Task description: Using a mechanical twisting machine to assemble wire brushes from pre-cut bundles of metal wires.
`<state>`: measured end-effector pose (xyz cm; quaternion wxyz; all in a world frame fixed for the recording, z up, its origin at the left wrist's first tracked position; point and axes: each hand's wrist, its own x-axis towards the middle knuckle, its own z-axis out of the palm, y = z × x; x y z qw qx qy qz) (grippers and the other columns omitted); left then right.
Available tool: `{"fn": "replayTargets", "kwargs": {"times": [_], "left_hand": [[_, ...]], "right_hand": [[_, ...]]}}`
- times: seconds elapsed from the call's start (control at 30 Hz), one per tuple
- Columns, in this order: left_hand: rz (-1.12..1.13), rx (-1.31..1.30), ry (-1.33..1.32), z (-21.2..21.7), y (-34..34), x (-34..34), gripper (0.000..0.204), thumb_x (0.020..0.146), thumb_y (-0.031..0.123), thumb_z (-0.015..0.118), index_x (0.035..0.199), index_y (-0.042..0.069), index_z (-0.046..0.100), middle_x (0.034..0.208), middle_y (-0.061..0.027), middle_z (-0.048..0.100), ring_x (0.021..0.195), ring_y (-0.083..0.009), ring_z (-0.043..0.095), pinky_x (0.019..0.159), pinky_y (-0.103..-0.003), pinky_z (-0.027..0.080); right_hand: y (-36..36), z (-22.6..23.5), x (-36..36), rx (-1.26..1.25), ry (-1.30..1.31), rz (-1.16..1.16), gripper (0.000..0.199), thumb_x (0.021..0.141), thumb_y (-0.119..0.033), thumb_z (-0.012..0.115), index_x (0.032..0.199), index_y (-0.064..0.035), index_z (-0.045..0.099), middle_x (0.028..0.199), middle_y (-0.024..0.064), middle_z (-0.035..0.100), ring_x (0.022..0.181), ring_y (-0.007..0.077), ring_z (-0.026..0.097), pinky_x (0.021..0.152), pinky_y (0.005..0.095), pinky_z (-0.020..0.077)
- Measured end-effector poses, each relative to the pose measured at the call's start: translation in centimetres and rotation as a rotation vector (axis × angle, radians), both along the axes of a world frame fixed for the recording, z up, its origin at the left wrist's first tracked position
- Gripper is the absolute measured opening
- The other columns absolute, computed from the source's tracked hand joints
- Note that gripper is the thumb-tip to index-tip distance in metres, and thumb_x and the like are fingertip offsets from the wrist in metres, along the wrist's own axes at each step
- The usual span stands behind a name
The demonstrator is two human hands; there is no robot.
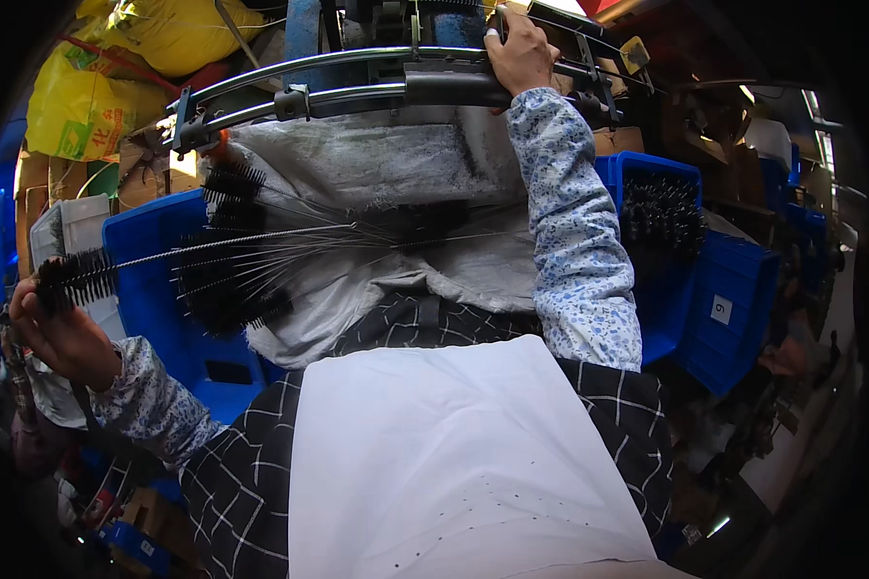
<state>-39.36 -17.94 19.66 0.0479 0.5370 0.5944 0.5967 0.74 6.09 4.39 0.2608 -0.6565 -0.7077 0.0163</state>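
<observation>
Out at the left, my left hand (60,338) is closed round the bristle end of a black bottle brush (79,278). The brush's twisted wire stem runs rightward across my lap, its tip near the middle. Beneath it a bundle of similar black brushes (227,280) lies on the grey-white cloth (377,164), their wire stems fanned together. My right hand (523,56) reaches up to the machine and rests on its dark sliding block (454,85), fingers curled over the upper rail. What those fingers hold, if anything, is hidden.
Chrome rails (348,94) cross in front of me. A blue bin (150,232) stands at my left. Another blue bin (620,172) at my right contains dark bristly pieces, with a blue crate (729,309) beside it. Yellow bags (82,106) and cardboard lie at far left.
</observation>
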Motion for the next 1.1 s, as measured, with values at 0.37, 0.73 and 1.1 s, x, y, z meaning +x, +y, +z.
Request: {"fn": "replayTargets", "kwargs": {"times": [0.37,0.73,1.1], "left_hand": [[0.052,-0.004,0.03,-0.1,-0.2,0.9,0.02,0.089,0.019,0.037,0.091,0.001,0.047,0.084,-0.0051,0.047,0.076,-0.011,0.046,0.07,-0.023,0.038],[0.008,-0.014,-0.031,-0.7,0.6,1.8,0.02,0.089,0.019,0.038,0.091,0.001,0.047,0.084,-0.004,0.047,0.075,-0.0091,0.045,0.068,-0.021,0.037],[-0.022,-0.05,-0.066,-1.4,1.7,3.7,0.021,0.089,0.02,0.039,0.092,0.001,0.047,0.083,-0.0035,0.047,0.072,-0.0079,0.043,0.067,-0.021,0.036]], "right_hand": [[-0.6,0.0,-4.1,0.011,0.007,0.034,0.037,0.071,-0.018,0.054,0.106,-0.0059,0.052,0.1,0.0127,0.054,0.093,0.027,0.051,0.078,0.0426,0.0379],[-0.8,-0.2,-8.4,0.031,-0.047,0.026,0.035,0.073,-0.019,0.05,0.107,-0.0072,0.051,0.094,0.0079,0.054,0.087,0.0235,0.052,0.072,0.0437,0.0379],[-0.7,0.4,-4.6,0.002,-0.04,0.028,0.033,0.074,-0.021,0.051,0.105,-0.0086,0.053,0.094,0.0095,0.055,0.092,0.0249,0.05,0.079,0.0413,0.0359]]}}
